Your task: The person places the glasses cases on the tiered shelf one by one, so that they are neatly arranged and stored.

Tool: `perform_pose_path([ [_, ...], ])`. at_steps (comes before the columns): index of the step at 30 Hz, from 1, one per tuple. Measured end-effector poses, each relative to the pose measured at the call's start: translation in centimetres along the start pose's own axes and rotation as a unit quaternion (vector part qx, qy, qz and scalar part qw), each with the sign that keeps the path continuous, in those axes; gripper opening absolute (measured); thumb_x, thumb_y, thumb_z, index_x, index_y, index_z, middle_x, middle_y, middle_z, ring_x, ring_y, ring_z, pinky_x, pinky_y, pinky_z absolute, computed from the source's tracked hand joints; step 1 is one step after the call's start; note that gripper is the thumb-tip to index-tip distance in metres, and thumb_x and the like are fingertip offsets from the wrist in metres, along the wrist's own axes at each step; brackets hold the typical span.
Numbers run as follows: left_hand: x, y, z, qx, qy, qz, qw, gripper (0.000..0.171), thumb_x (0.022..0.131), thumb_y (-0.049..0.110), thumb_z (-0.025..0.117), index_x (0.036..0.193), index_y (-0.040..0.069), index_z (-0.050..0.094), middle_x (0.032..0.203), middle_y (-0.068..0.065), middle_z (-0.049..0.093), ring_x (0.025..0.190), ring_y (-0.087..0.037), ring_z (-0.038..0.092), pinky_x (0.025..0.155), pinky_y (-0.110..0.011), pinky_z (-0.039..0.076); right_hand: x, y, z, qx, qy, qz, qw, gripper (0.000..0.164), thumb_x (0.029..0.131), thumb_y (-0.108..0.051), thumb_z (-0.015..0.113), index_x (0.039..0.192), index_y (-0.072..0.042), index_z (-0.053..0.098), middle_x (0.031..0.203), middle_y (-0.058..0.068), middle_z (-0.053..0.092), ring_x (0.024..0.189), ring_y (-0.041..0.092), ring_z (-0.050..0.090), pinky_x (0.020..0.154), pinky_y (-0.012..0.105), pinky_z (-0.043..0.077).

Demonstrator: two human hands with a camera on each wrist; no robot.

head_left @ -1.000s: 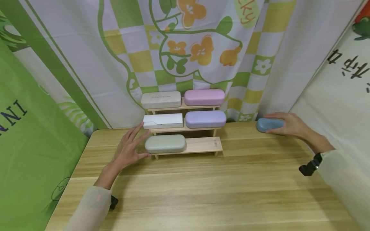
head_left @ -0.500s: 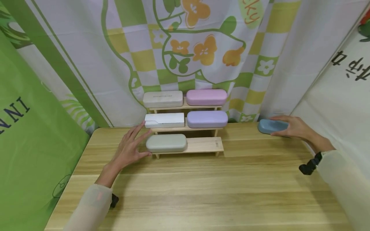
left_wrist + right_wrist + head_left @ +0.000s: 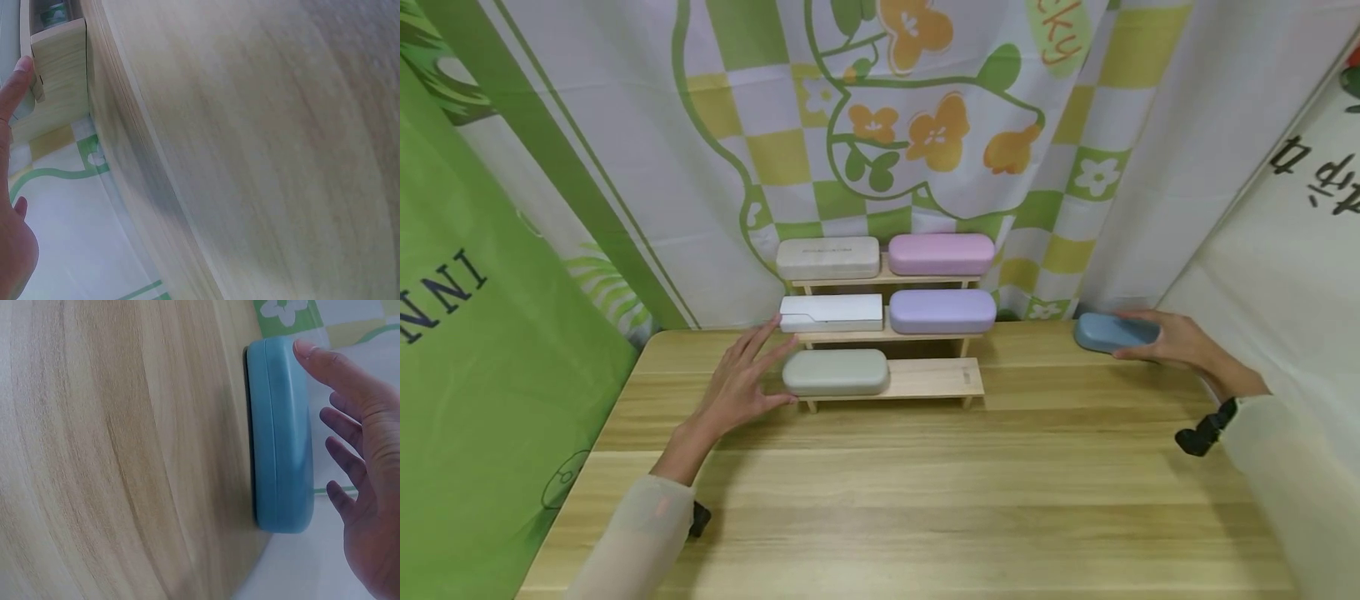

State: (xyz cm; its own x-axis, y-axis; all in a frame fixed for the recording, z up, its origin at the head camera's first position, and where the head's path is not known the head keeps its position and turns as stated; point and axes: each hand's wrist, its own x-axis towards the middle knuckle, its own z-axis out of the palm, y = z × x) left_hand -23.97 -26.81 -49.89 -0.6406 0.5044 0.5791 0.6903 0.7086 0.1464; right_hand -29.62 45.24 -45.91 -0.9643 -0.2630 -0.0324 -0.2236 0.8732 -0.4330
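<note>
My left hand (image 3: pixel 741 385) spreads its fingers at the left end of a small wooden stepped rack (image 3: pixel 928 377). Its fingertips are by the white case (image 3: pixel 831 313) and the grey-green glasses case (image 3: pixel 835 372); in the left wrist view a fingertip (image 3: pixel 25 64) meets the rack's edge. At the right, a blue glasses case (image 3: pixel 284 437) lies on the table. My right hand (image 3: pixel 1183 342) hovers loosely around that case's right end, thumb and fingers apart. In the right wrist view the thumb overlaps the case's top, and the other fingers appear clear of it.
A cream case (image 3: pixel 827 258) and a pink case (image 3: pixel 942 254) stand on the top step. A lilac case (image 3: pixel 942 312) shares the middle step with the white one. Behind the wooden table (image 3: pixel 925 492) hangs a patterned curtain (image 3: pixel 917 108); a green cloth (image 3: pixel 490 350) hangs at left.
The right hand has drawn slightly right along the blue glasses case, uncovering more of it. The left hand keeps its place by the rack. The whole view has shifted a little.
</note>
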Motion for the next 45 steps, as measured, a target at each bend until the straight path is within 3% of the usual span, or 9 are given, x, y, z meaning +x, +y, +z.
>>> perform_pose_path([
  [11,0.4,-0.3,0.2,0.002,-0.004,0.003,1.0,0.107,0.057,0.037,0.106,0.15,0.011,0.059,0.172,-0.017,0.031,0.14,-0.051,0.046,0.107,-0.07,0.044,-0.2,1.7,0.4,0.002,-0.003,0.031,0.999,0.096,0.085,-0.043,0.088,0.158,0.001,0.044,0.155,0.048,0.033,0.135,0.071,0.036,0.103,0.081,0.037],
  [21,0.4,0.0,0.1,0.001,-0.019,-0.004,0.9998,0.106,0.061,0.04,0.104,0.152,0.012,0.057,0.172,-0.016,0.03,0.141,-0.051,0.045,0.105,-0.072,0.045,-0.5,2.9,1.2,0.026,-0.003,0.048,0.998,0.097,0.085,-0.039,0.089,0.158,0.003,0.042,0.156,0.048,0.031,0.137,0.069,0.034,0.106,0.078,0.035],
  [32,0.2,0.0,0.2,0.003,-0.015,-0.005,0.9999,0.106,0.062,0.041,0.104,0.153,0.013,0.057,0.172,-0.016,0.03,0.14,-0.05,0.045,0.105,-0.072,0.045,-0.6,3.0,1.7,0.016,0.026,0.016,0.999,0.092,0.078,-0.035,0.095,0.149,0.003,0.053,0.152,0.043,0.043,0.133,0.065,0.044,0.102,0.076,0.041],
  [45,0.0,0.0,-0.2,0.005,-0.024,-0.016,0.9996,0.107,0.06,0.039,0.105,0.152,0.012,0.057,0.174,-0.014,0.027,0.143,-0.05,0.043,0.108,-0.073,0.043,-1.2,2.8,2.0,-0.002,0.044,-0.043,0.998,0.074,0.078,-0.027,0.095,0.139,0.002,0.064,0.145,0.037,0.054,0.127,0.059,0.052,0.093,0.064,0.046],
])
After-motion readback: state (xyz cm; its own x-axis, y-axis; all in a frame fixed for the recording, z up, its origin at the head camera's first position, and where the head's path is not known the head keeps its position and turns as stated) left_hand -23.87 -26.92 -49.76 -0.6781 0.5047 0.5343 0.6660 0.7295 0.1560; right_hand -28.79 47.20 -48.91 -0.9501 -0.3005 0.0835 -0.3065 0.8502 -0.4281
